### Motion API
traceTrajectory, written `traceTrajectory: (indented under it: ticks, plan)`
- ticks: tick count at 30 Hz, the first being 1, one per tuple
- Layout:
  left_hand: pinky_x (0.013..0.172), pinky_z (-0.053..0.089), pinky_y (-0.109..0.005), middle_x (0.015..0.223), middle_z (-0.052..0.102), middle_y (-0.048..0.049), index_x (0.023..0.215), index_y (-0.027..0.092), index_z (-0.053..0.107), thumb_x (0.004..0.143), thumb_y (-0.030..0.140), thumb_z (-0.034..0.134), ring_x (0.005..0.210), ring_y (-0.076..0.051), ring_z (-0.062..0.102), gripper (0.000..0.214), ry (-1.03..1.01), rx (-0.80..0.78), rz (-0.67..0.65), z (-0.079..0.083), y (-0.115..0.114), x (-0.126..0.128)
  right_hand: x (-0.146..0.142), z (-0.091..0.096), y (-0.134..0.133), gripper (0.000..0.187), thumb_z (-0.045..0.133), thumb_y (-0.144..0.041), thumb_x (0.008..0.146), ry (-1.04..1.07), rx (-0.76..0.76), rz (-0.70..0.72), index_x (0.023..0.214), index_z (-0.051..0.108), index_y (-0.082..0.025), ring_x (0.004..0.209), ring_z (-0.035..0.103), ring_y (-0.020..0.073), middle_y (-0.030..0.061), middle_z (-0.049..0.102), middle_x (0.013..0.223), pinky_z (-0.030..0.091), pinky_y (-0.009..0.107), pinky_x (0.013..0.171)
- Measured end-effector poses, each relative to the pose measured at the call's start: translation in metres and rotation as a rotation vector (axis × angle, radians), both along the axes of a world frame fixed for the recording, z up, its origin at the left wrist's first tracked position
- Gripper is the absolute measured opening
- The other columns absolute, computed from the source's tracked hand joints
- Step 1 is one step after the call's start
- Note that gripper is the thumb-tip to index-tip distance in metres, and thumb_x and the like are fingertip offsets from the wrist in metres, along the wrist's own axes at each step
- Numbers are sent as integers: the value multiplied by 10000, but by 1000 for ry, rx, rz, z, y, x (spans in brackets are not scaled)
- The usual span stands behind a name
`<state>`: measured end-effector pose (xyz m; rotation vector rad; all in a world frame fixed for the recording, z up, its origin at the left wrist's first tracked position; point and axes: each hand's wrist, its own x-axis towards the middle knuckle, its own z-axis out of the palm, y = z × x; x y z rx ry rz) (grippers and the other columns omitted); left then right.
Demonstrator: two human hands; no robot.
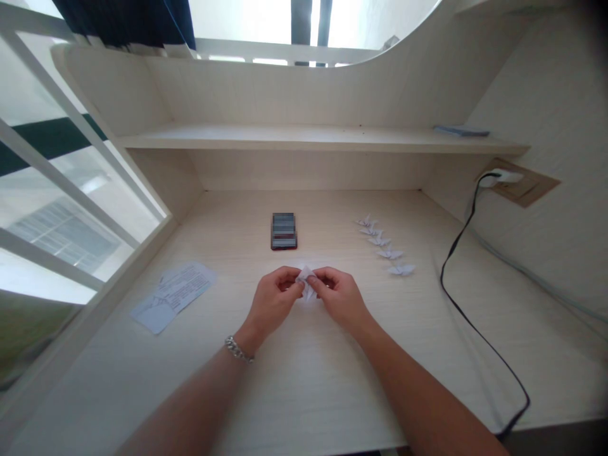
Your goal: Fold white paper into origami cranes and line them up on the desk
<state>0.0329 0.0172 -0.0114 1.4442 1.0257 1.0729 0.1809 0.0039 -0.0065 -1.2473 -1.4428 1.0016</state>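
Head view: folded white paper [308,292] is raised between two hands over the bare middle of the desk [313,380], nearer the wearer than the dark phone [284,231]. Left hand [273,297]: thumb and forefinger pinched closed on the paper's left side. Right hand [342,301]: likewise pinched on the right side, thumb across the front face. Remaining fingers of both are curled and partly hidden; pressure cannot be told. Five paper figures [379,241] stand in a slanting row to the right, well apart from the hands. Assessment: the step appears to be fine folding. Sound practice would be to steady one side, align edges before creasing, and pinch lightly near points, as thin paper could crumple or tear.
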Motion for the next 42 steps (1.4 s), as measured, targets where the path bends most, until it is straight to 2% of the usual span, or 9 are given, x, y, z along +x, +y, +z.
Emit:
traceTrajectory:
  ticks: [5, 9, 14, 19, 25, 30, 33, 36, 42]
  plan:
    - [662, 485, -253, 801, 670, -60, 835, 129, 632, 705, 262, 610, 715, -155, 617, 187, 53, 38, 59, 2, 0, -1, -2, 0, -3, 203, 550, -305, 773, -39, 40, -10, 862, 673, -170, 685, 586, 150, 42, 673, 780, 449, 236, 588]
    - [638, 481, -249, 771, 677, -61, 801, 127, 640, 690, 310, 624, 690, -157, 618, 215, 44, 6, 71, 5, -1, -1, -3, -1, -3, 205, 543, -304, 780, -27, 44, -26, 872, 670, -171, 703, 599, 158, 43, 679, 796, 461, 247, 618]
    - [557, 465, -231, 689, 664, -45, 792, 131, 651, 704, 342, 611, 596, -137, 588, 232, 48, -26, 87, 4, -1, 0, -5, -1, -4, 225, 539, -335, 780, -31, 45, -56, 846, 672, -166, 692, 606, 174, 55, 681, 787, 464, 271, 631]
    - [545, 458, -230, 687, 665, -39, 806, 144, 667, 704, 355, 611, 583, -138, 586, 241, 16, -34, 133, 2, 0, 2, -6, 0, -4, 247, 532, -364, 776, -28, 29, -76, 831, 672, -168, 663, 599, 177, 57, 677, 755, 460, 279, 616]
    - [644, 494, -295, 721, 657, -62, 840, 108, 637, 735, 323, 594, 654, -156, 613, 243, -350, -305, 28, 4, 2, 4, -3, -1, 0, 234, 551, -352, 753, 46, -29, -75, 805, 663, -153, 603, 563, 150, 46, 656, 708, 445, 252, 551]
    - [711, 486, -306, 762, 656, -69, 834, 106, 633, 708, 241, 634, 699, -145, 614, 185, -501, -397, -45, 8, 1, 1, -2, -2, 2, 243, 559, -354, 746, 150, -76, -39, 820, 651, -142, 561, 532, 125, 36, 626, 686, 443, 236, 503]
    - [725, 484, -311, 771, 658, -69, 837, 107, 641, 684, 192, 644, 704, -144, 614, 175, -505, -431, -71, 9, 1, -1, -2, -2, 2, 261, 555, -378, 749, 174, -74, -32, 818, 643, -143, 562, 536, 128, 35, 623, 682, 448, 240, 503]
    - [704, 489, -299, 798, 662, -69, 836, 109, 648, 651, 160, 658, 707, -149, 613, 192, -425, -404, -64, 8, 2, -1, -2, -2, 1, 271, 541, -390, 758, 123, -62, -36, 828, 643, -148, 596, 557, 143, 42, 638, 706, 449, 247, 525]
    - [714, 490, -307, 824, 666, -81, 878, 113, 658, 671, 235, 663, 743, -161, 612, 241, -365, -340, -78, 6, 1, 1, -2, 2, -3, 219, 535, -353, 765, -28, -9, -45, 833, 636, -170, 623, 566, 149, 37, 649, 724, 432, 249, 556]
